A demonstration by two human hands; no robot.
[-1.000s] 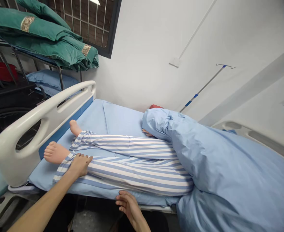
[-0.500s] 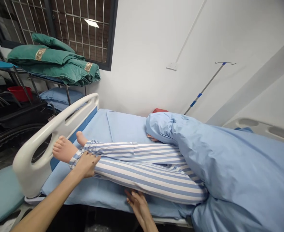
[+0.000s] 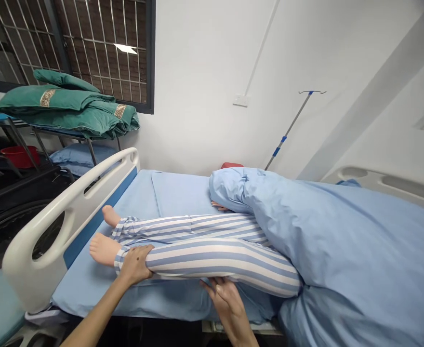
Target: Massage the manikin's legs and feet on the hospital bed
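On the near side of the hospital bed's blue sheet (image 3: 89,299), both hands are on the manikin's near leg (image 3: 215,260), which wears blue-and-white striped pyjamas. Left hand (image 3: 134,264) is over the shin just above the cuff, fingers curled onto the cloth: narrow grip on the leg. Right hand (image 3: 226,301) is at about knee height, fingers (image 3: 212,286) tucked under the leg, cupping it from below: narrow grip, thumb position hard to tell. Bare foot (image 3: 103,249) sticks out past the cuff, toward the white footboard (image 3: 27,270) with its blue panel. Far leg (image 3: 186,229) lies alongside, touching. Blue duvet (image 3: 324,246) covers the body from the thighs up, with a manikin hand (image 3: 219,207) at its edge. Behind: IV pole (image 3: 287,130) at the wall, barred window (image 3: 103,53), green quilts (image 3: 67,108) on a metal rack, red basin (image 3: 19,156), wheelchair wheel (image 3: 20,231) left of the bed.
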